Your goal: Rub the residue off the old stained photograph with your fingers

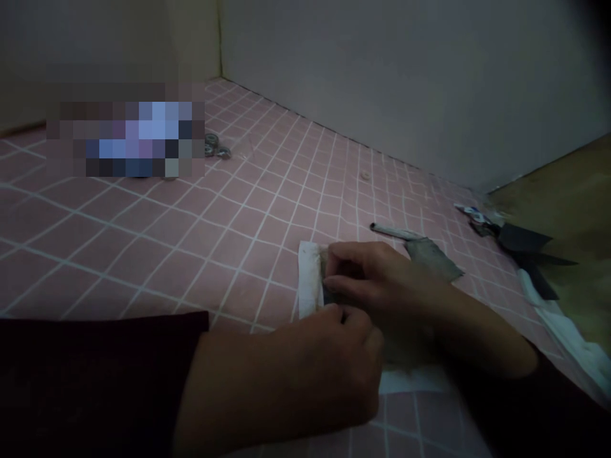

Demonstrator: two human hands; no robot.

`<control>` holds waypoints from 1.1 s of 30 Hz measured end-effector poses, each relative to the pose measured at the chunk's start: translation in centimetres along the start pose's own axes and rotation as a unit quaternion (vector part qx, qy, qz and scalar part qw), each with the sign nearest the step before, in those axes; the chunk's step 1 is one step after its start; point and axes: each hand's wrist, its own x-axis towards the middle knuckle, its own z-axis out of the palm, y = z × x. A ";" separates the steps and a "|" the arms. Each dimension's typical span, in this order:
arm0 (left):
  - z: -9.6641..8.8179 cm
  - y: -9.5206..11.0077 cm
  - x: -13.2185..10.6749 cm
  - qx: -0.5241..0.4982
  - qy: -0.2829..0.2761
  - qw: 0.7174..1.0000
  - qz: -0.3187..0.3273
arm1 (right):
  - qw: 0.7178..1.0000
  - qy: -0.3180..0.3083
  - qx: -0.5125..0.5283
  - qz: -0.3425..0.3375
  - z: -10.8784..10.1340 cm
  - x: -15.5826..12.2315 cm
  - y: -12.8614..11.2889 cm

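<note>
My left hand [334,369] is closed, knuckles up, over the near part of a flat piece with a white border [309,275]. My right hand [382,277] is just beyond it, thumb and forefinger brought together in a pinch at the inner side of that border. What either hand grips is too dark and too covered to make out. The border has a rough inner edge; a brownish middle shows in part under my right wrist. Just past my right hand lies a thin grey stick-like thing [394,231], touching a grey cloth-like scrap [433,259].
A pink tablecloth with white grid lines [267,210] covers the surface up to a grey wall [382,83]. Small shiny round things [217,146] lie at the far left, beside a blurred-out patch. A small ring [365,175] is farther back. Black flat pieces [525,245] and white material [568,331] lie at right.
</note>
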 end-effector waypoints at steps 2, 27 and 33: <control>-0.1 0.0 0.0 -0.005 0.006 1.000 -0.003 | 0.999 0.050 -0.015 0.003 0.1 0.1 0.1; 0.9 0.4 0.3 -0.012 0.027 0.999 -0.018 | 0.994 0.104 -0.041 -0.019 0.1 0.3 0.0; 1.1 0.5 0.4 0.001 0.024 1.000 -0.020 | 1.000 0.017 -0.012 -0.019 0.0 0.0 -0.3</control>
